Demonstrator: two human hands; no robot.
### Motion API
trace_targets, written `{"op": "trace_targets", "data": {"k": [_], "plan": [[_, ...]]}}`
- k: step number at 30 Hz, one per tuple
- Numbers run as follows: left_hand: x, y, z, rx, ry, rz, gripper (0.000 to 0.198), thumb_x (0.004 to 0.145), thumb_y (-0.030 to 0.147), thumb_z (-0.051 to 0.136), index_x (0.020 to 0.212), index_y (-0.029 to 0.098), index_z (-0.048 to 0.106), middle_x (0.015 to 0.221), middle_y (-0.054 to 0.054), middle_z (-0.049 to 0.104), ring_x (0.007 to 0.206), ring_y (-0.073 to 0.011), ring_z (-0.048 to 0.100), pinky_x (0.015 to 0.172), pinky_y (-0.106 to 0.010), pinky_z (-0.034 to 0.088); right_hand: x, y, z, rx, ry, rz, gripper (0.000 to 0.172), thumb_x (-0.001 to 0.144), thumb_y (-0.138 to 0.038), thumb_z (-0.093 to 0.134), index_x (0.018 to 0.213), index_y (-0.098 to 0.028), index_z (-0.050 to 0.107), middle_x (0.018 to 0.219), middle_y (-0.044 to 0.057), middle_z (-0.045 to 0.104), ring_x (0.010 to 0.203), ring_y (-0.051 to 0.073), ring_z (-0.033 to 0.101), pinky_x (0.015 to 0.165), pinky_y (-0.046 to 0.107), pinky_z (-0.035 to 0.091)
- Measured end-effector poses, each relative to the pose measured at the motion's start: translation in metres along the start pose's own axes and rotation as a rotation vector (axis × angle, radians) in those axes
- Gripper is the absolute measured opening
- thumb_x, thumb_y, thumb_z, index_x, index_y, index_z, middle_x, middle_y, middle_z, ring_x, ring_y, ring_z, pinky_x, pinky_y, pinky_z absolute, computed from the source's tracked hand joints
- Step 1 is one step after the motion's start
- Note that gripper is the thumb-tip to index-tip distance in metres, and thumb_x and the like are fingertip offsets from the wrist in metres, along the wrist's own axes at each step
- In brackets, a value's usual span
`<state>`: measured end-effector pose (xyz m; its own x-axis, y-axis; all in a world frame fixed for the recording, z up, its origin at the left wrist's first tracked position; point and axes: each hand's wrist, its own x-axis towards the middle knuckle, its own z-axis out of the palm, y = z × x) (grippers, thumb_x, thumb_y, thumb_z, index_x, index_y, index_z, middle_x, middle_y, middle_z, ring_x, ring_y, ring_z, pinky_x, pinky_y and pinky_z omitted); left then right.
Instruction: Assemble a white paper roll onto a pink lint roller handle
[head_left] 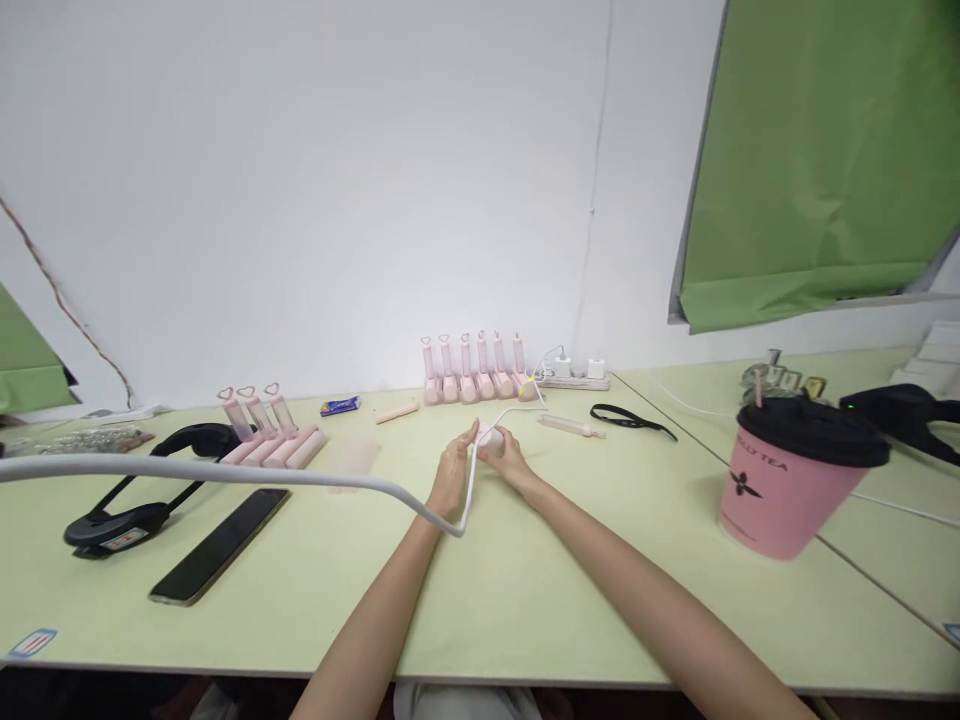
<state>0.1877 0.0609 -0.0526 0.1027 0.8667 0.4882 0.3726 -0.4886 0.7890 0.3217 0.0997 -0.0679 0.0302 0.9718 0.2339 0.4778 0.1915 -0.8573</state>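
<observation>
Between my two hands, above the middle of the table, is a pale pink piece with a rounded end [491, 440]; its exact kind is unclear. My right hand [514, 463] is closed around its right side. On the other side my left hand [451, 472] has its fingers curled against it, partly hidden behind a white cable [469, 490]. Beyond the hands, a row of several pink parts with clear tubes and small tops [484, 380] stands by the wall. Right of my hands lies a clear pinkish tube [570, 427].
At left are more pink heart-topped parts [277, 435], a black phone [217, 548] and a black headset strap [124, 520]. A blue packet [340, 406] and a pink stick [397, 412] lie behind. Rightward are a power strip [577, 382], a black strap [634, 416] and a pink cup [784, 490].
</observation>
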Motion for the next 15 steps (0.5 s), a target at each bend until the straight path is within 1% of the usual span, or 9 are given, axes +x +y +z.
{"op": "trace_targets", "data": {"k": [3,6,8,10,12,13,14,15], "plan": [[0.002,0.005,0.003,-0.163,-0.012,0.08,0.047,0.092,0.04,0.023,0.129,0.019,0.046,0.13,-0.005,0.046,0.12,-0.017,0.041,0.103,-0.034,0.029,0.0,0.002,-0.013,0.2,-0.031,0.015,0.069,0.06,-0.05,0.064,0.119,-0.02,0.045,0.126,0.013,0.038,0.118,0.022,0.039,0.095,0.034,0.035],[0.004,0.004,0.004,-0.156,0.017,0.057,0.046,0.091,0.041,0.027,0.124,0.018,0.051,0.124,-0.005,0.052,0.115,-0.0172,0.046,0.102,-0.034,0.031,0.0,0.0,-0.022,0.317,-0.077,0.041,0.064,0.062,-0.049,0.063,0.117,-0.022,0.046,0.132,0.011,0.031,0.123,0.022,0.034,0.1,0.034,0.031],[0.006,0.004,0.004,-0.137,0.01,0.041,0.047,0.091,0.042,0.028,0.119,0.016,0.055,0.12,-0.006,0.055,0.111,-0.0178,0.05,0.098,-0.034,0.034,0.001,0.0,-0.025,0.347,-0.05,0.061,0.06,0.061,-0.048,0.063,0.112,-0.021,0.05,0.13,0.011,0.032,0.121,0.023,0.035,0.1,0.035,0.03],[0.011,0.003,0.003,-0.124,-0.03,0.041,0.048,0.091,0.041,0.026,0.117,0.015,0.056,0.115,-0.007,0.058,0.106,-0.0173,0.053,0.095,-0.033,0.037,0.001,-0.001,-0.026,0.35,0.005,0.061,0.055,0.06,-0.047,0.065,0.106,-0.02,0.052,0.124,0.011,0.036,0.115,0.023,0.04,0.098,0.036,0.033],[0.021,-0.002,0.0,-0.052,-0.058,0.051,0.047,0.091,0.04,0.025,0.12,0.017,0.054,0.11,-0.006,0.06,0.103,-0.0163,0.054,0.094,-0.033,0.038,0.001,-0.001,-0.026,0.353,0.058,0.043,0.052,0.06,-0.046,0.065,0.103,-0.019,0.052,0.118,0.011,0.04,0.108,0.022,0.045,0.094,0.035,0.037],[0.029,-0.007,-0.004,0.025,-0.05,0.05,0.045,0.091,0.04,0.026,0.122,0.018,0.052,0.109,-0.005,0.061,0.103,-0.0161,0.053,0.094,-0.033,0.037,0.001,-0.001,-0.026,0.353,0.084,0.028,0.051,0.061,-0.045,0.064,0.102,-0.019,0.053,0.116,0.011,0.041,0.105,0.022,0.047,0.092,0.034,0.038],[0.039,-0.015,-0.009,0.137,-0.016,0.044,0.044,0.09,0.039,0.03,0.124,0.019,0.049,0.11,-0.005,0.06,0.105,-0.0165,0.052,0.096,-0.033,0.036,0.0,-0.001,-0.026,0.347,0.111,0.011,0.049,0.062,-0.044,0.063,0.103,-0.019,0.053,0.115,0.011,0.042,0.103,0.022,0.048,0.09,0.034,0.039],[0.049,-0.026,-0.016,0.264,0.051,0.023,0.044,0.088,0.037,0.035,0.124,0.017,0.048,0.114,-0.006,0.058,0.108,-0.0178,0.049,0.097,-0.034,0.034,0.0,-0.001,-0.025,0.335,0.135,-0.011,0.048,0.063,-0.043,0.063,0.103,-0.019,0.053,0.114,0.01,0.043,0.103,0.021,0.048,0.09,0.034,0.04]]}}
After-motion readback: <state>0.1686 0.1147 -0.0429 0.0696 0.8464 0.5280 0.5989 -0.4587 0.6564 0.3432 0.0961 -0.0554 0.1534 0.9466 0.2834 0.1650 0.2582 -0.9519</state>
